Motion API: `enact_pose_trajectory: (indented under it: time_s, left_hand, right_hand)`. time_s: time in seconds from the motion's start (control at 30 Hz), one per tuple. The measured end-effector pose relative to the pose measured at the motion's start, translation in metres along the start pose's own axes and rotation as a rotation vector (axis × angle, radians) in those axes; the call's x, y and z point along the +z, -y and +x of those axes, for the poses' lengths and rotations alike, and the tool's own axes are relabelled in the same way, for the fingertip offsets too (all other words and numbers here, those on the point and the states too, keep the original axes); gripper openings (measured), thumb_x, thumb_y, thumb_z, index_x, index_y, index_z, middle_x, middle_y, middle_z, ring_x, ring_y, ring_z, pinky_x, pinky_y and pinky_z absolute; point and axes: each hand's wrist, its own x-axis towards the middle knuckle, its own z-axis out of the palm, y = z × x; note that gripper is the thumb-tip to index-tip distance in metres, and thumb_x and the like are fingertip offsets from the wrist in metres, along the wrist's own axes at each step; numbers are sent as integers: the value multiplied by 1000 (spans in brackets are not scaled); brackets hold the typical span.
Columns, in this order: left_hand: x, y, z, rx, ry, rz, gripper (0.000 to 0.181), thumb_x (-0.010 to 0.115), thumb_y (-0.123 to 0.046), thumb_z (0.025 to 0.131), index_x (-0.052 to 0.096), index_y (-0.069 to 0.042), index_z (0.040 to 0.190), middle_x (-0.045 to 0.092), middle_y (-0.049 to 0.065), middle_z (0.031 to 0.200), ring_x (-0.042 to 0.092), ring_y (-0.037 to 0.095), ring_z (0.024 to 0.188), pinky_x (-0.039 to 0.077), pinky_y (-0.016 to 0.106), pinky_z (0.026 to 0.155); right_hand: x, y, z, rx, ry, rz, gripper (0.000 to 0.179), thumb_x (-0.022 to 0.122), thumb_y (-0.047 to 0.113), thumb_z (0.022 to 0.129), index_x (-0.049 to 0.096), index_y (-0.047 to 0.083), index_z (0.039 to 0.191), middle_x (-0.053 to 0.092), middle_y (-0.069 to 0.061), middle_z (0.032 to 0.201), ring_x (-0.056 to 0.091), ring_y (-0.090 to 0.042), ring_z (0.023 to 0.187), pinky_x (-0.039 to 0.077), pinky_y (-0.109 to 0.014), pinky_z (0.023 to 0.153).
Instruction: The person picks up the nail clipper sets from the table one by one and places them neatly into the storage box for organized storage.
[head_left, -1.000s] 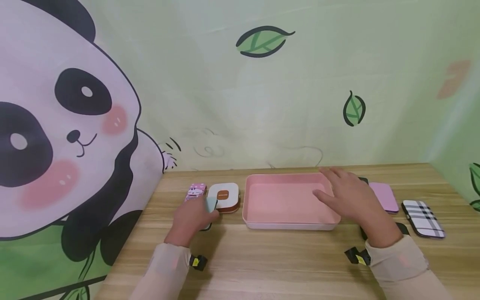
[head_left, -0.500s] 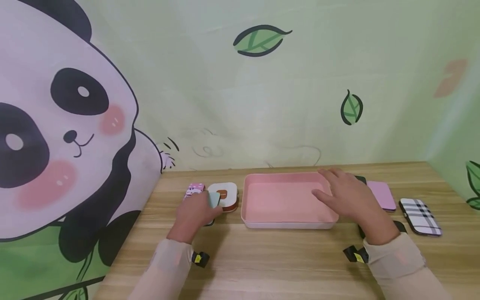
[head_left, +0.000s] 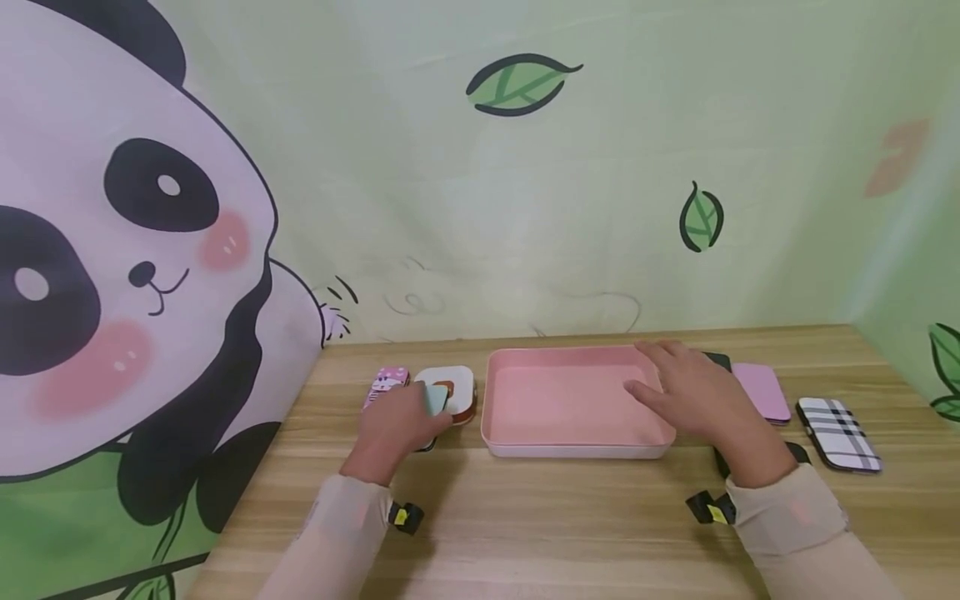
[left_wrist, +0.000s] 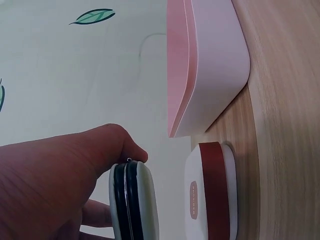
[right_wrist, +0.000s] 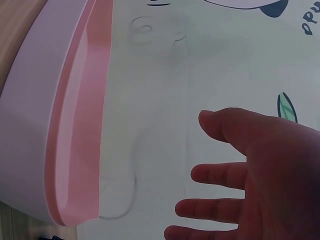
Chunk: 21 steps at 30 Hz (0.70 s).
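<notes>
My left hand [head_left: 397,429] grips a pale mint hinged case [left_wrist: 148,202] with black inner edges and a thin metal seam. In the left wrist view the thumb lies over one end of it, and part of the case is hidden behind the hand. It overlaps a white square box [head_left: 463,385] with a red-brown band in the head view. My right hand [head_left: 693,396] holds nothing and is spread over the right end of a pink tray [head_left: 577,452], its fingers apart in the right wrist view.
A pink patterned case [head_left: 389,379] lies left of the white box. Right of the tray are a purple case [head_left: 761,392], a black-and-white plaid case [head_left: 838,435] and black items [head_left: 798,452] partly hidden by the right arm. A leaf-printed cloth [head_left: 420,167] hangs behind the wooden table [head_left: 555,525].
My left hand has moved to the right with the mint case, which now overlaps the white box more. My right hand stays nearly in place.
</notes>
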Motion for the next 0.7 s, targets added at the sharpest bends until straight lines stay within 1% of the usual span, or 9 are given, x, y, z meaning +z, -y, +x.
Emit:
enact_pose_trajectory:
  time_s: [0.1, 0.2, 0.37, 0.5, 0.63, 0.7]
  left_hand:
    - [-1, -2, 0, 7, -10, 1, 44, 65, -48, 82, 64, -8, 99, 60, 4, 77, 55, 22, 66, 42, 32, 52]
    - [-2, -5, 0, 13, -10, -6, 46, 66, -51, 82, 64, -8, 99, 60, 4, 76, 56, 22, 65, 42, 32, 52]
    - [-3, -10, 1, 12, 5, -29, 51, 68, -51, 83, 64, -5, 105, 60, 6, 77, 56, 22, 66, 42, 31, 52]
    - [-2, -12, 3, 5, 3, -42, 53, 69, -51, 82, 64, -5, 109, 60, 6, 79, 56, 23, 67, 42, 32, 52]
    - [-1, -13, 4, 6, -13, -52, 57, 70, -57, 80, 64, -6, 105, 60, 6, 79, 56, 23, 67, 42, 33, 51]
    - [-1, -14, 4, 9, -13, -58, 56, 70, -57, 80, 64, -7, 104, 60, 5, 79, 56, 23, 67, 42, 33, 51]
  right_hand:
    - [2, -1, 1, 3, 7, -1, 68, 53, 48, 100, 43, 3, 150, 46, -29, 147, 46, -50, 132, 41, -65, 103]
    - [4, -3, 1, 8, 11, -1, 68, 53, 49, 100, 43, 3, 150, 46, -29, 147, 46, -50, 132, 41, -65, 103]
    - [6, -6, 2, 19, 19, 1, 69, 52, 49, 100, 43, 3, 150, 46, -30, 146, 47, -50, 131, 42, -65, 101]
    - [9, -10, 3, 27, 18, 1, 68, 52, 48, 100, 42, 3, 150, 43, -31, 147, 44, -51, 133, 41, -66, 102]
    - [10, -12, 4, 32, 19, 3, 67, 52, 46, 100, 42, 2, 150, 42, -32, 147, 44, -52, 132, 40, -67, 102]
    - [10, -13, 5, 33, 23, 3, 67, 52, 46, 100, 42, 2, 150, 42, -33, 147, 44, -52, 132, 41, -67, 101]
